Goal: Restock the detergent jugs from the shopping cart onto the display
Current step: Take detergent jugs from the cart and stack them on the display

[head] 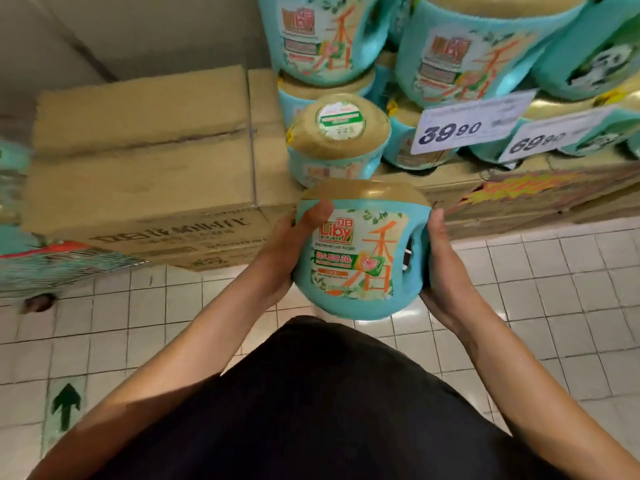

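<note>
Head view.

Surface: a floor of white square tiles (554,271) is seen from three round to nine o'clock. A green arrow sticker (65,405) is fixed to it at seven o'clock.

Room: a grey wall (121,29) is seen at eleven o'clock. Brown cardboard cartons (138,161) are stacked below it at ten o'clock.

Display: teal gold-lidded jugs (322,36) are piled from twelve to two o'clock. One single jug (337,140) is set in front of them, on a carton edge. Two white price cards (471,123) are hung at two o'clock.

Task item: a teal round detergent jug with a gold lid (360,251) is held upright at centre, off the display and just below the single jug, label towards the camera. It is gripped by the left hand (287,251), thumb laid across the front. It is cupped on its handle side by the right hand (440,268).

Hidden or unclear: the fingers of both hands are concealed behind the jug. The upper jugs are cut off by the frame. The small print on the cards is blurred. A smeared teal and red shape (52,261) at nine o'clock cannot be identified. The floor at six o'clock is covered by a black garment (329,410).
</note>
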Demonstrator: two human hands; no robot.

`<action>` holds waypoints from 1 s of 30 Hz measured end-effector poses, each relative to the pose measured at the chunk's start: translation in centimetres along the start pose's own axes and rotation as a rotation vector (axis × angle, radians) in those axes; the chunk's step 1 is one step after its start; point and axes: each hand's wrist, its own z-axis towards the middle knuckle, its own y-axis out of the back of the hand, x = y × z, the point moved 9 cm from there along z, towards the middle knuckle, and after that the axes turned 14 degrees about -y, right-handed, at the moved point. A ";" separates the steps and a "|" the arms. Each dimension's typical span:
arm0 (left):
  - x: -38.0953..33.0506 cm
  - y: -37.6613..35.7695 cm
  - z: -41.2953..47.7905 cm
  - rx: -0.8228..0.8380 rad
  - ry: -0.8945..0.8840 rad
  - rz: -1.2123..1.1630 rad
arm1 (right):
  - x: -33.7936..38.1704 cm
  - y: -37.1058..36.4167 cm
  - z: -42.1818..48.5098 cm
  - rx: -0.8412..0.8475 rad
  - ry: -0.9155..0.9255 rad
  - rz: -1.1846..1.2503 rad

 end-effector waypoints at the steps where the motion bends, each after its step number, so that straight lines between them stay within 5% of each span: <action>1: -1.2 0.5 0.4 -0.008 -0.026 -0.013 | 1.2 -0.9 0.4 0.024 0.018 -0.017; 8: -9.3 2.8 3.6 -0.032 -0.251 -0.045 | 10.7 -5.3 1.7 0.122 0.217 -0.098; 16: -14.3 3.2 8.1 -0.069 -0.471 0.031 | 17.0 -5.7 3.8 0.025 0.388 -0.026; 30: -14.5 2.0 11.7 0.012 -0.518 0.079 | 18.3 -4.9 6.1 0.226 0.417 -0.195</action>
